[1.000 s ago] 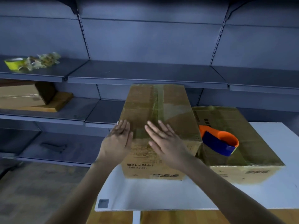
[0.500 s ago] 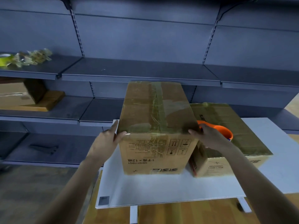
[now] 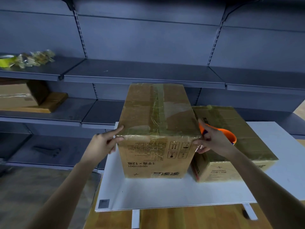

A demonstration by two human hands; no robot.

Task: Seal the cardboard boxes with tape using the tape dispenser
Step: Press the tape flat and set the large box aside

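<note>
A tall cardboard box stands on the white table, with tape running along its top seam and across its near top edge. My left hand holds the box's near left top corner, index finger along the top edge and thumb on the front. My right hand holds the near right top corner, fingers down the side. A lower taped cardboard box sits to the right. On it lies the orange tape dispenser, mostly hidden behind my right hand.
Grey metal shelving fills the wall behind the table. On the left shelves lie crumpled tape scraps with a yellow roll and another cardboard box on flat cardboard. Wooden floor shows below the table's front edge.
Both hands left the box's top, where they lay flat, and moved apart to its near top corners. The view has drawn closer to the box.
</note>
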